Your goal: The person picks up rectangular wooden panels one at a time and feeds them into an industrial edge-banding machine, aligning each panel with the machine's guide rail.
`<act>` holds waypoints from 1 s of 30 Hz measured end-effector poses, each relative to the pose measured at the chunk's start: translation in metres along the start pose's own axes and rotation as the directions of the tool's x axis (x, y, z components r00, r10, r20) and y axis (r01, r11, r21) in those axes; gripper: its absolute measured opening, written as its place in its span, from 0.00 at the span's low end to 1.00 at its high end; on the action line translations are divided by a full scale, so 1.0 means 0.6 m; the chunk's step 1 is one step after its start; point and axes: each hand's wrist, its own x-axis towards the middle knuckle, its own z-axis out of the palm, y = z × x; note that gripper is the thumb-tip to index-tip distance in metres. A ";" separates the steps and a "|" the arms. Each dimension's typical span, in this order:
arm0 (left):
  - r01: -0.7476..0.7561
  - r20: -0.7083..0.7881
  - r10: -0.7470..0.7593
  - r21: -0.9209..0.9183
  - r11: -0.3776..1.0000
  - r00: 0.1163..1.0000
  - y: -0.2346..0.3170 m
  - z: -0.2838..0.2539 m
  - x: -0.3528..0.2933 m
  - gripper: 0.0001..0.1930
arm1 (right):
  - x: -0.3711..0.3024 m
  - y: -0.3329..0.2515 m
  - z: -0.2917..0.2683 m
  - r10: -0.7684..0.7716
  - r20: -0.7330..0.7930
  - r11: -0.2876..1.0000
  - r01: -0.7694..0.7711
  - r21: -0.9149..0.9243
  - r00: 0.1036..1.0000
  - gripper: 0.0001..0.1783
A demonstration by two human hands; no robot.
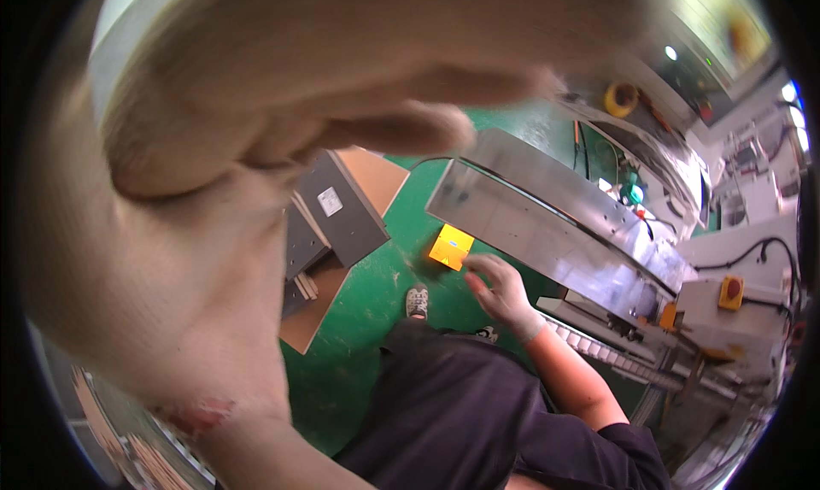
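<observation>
My left hand (196, 191) is raised very close to the camera. It is blurred and fills the left and top of the view, with its fingers stretched across the top. Nothing shows in it. My right hand (502, 289), in a thin pale glove, reaches forward over the green floor (376, 285). Its fingertips pinch the lower right corner of a small bright yellow card (450, 246). The card sits just below the near corner of a long shiny metal machine cover (547, 217). My dark sleeve and clothing (478, 404) fill the lower middle.
Grey panels (342, 208) and brown cardboard sheets (376, 176) lie stacked on the floor to the left. A roller conveyor (615, 357) and a box with a red button (730, 291) stand at the right. A shoe (417, 302) shows below.
</observation>
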 end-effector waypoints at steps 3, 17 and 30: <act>-0.063 -0.025 0.068 0.159 0.985 0.997 0.017 -0.047 -0.030 0.47 | 0.109 -0.020 0.063 0.097 0.209 0.983 -0.127 0.134 0.973 0.25; 0.451 -0.422 -0.163 0.853 0.261 0.892 -0.172 -0.624 0.476 0.45 | 0.361 0.045 0.360 0.161 0.318 0.987 -0.160 -0.028 0.934 0.37; 0.096 0.037 -0.270 0.882 0.461 0.962 -0.340 -0.264 0.530 0.44 | 0.178 0.275 0.358 0.228 0.005 0.973 -0.228 0.029 0.974 0.29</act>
